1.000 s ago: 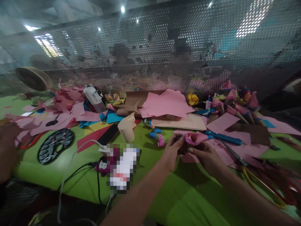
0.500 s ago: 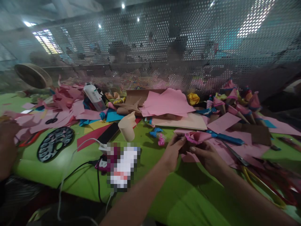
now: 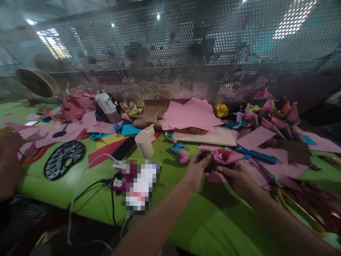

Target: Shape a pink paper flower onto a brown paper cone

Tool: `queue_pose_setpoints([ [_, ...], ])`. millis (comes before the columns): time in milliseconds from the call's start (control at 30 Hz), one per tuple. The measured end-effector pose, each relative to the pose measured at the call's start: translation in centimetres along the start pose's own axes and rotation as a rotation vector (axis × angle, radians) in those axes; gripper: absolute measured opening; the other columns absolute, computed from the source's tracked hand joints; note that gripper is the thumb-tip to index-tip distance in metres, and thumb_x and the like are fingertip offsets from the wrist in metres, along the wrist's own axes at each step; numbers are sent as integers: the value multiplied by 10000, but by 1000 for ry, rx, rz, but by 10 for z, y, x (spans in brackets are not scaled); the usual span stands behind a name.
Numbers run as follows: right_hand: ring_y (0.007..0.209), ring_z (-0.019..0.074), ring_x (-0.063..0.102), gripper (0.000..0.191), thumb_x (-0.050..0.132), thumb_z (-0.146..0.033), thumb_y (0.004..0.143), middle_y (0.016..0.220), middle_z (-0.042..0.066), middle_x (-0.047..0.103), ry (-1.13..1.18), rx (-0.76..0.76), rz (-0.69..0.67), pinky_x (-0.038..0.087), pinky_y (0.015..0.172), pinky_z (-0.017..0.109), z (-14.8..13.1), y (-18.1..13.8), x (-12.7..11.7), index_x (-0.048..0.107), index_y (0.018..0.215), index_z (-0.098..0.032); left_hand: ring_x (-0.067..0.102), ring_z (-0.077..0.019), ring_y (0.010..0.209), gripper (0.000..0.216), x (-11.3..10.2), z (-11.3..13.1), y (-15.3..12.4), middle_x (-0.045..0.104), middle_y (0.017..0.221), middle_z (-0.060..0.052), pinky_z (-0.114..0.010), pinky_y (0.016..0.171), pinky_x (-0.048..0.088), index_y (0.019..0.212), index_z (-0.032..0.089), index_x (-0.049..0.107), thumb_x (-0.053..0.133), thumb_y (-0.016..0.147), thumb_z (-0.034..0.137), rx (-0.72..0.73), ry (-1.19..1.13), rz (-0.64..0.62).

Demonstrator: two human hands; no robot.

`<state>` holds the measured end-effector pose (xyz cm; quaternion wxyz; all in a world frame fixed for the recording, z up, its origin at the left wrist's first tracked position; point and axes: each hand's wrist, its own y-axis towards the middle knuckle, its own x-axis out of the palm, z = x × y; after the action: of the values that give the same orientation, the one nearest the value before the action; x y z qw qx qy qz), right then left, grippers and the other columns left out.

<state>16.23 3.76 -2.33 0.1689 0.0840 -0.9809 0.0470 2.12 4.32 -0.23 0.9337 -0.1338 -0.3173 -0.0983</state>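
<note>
Between my two hands is a small pink paper cone (image 3: 227, 156) lying nearly sideways, its darker, crinkled rim towards the left and what looks like a blue end on the right. My left hand (image 3: 199, 169) pinches the rim side with thumb and fingers. From the right, my right hand (image 3: 234, 176) is closed on the lower side, thumb on top; its other fingers are partly hidden. Beneath them lies a piece of pink paper (image 3: 216, 177). Just left of my hands are a blue twisted scrap (image 3: 178, 148) and a shiny pink scrap (image 3: 183, 156).
Yellow-handled scissors (image 3: 295, 209) and a blue cutter (image 3: 257, 155) lie right. Pink sheets (image 3: 191, 115) are stacked behind; several paper cones (image 3: 277, 124) stand back right. A phone (image 3: 142, 186), cables, a black palette (image 3: 64, 160) and another person's hand (image 3: 10, 163) are left.
The view has shifted slightly. My hands keep their hold on the pink paper cone, which has turned a little so its blue end shows more.
</note>
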Motion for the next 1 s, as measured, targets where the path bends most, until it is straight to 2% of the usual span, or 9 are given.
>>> queue_pose_setpoints([
  [333, 834, 252, 725, 321, 931, -379, 596, 869, 49, 799, -39, -3, 32, 582, 813, 396, 5, 2, -7, 799, 858, -249, 480, -73, 590, 396, -3, -2, 1, 583, 717, 35, -216, 565, 331, 883, 189, 602, 788, 698, 485, 10, 25, -28],
  [667, 841, 255, 726, 308, 919, -387, 623, 900, 58, 802, -90, 5, 29, 585, 864, 408, 2, -3, 0, 806, 868, -238, 511, -85, 609, 375, -2, 0, 2, 581, 704, 41, -212, 556, 334, 822, 197, 579, 804, 618, 416, 3, 40, 31],
  [833, 843, 261, 731, 327, 923, -404, 616, 866, 57, 799, -100, -5, 26, 585, 851, 414, 3, -1, -2, 802, 872, -240, 479, -85, 603, 348, -2, 3, 1, 563, 718, 32, -225, 561, 331, 835, 198, 573, 761, 657, 432, -11, 51, 8],
  [1000, 889, 281, 736, 390, 935, -367, 601, 925, 64, 800, -98, 1, 56, 583, 880, 443, 5, -3, -2, 797, 941, -236, 498, -95, 626, 340, 0, 5, 0, 568, 726, 24, -230, 584, 349, 809, 194, 563, 765, 655, 421, 0, 51, 15],
])
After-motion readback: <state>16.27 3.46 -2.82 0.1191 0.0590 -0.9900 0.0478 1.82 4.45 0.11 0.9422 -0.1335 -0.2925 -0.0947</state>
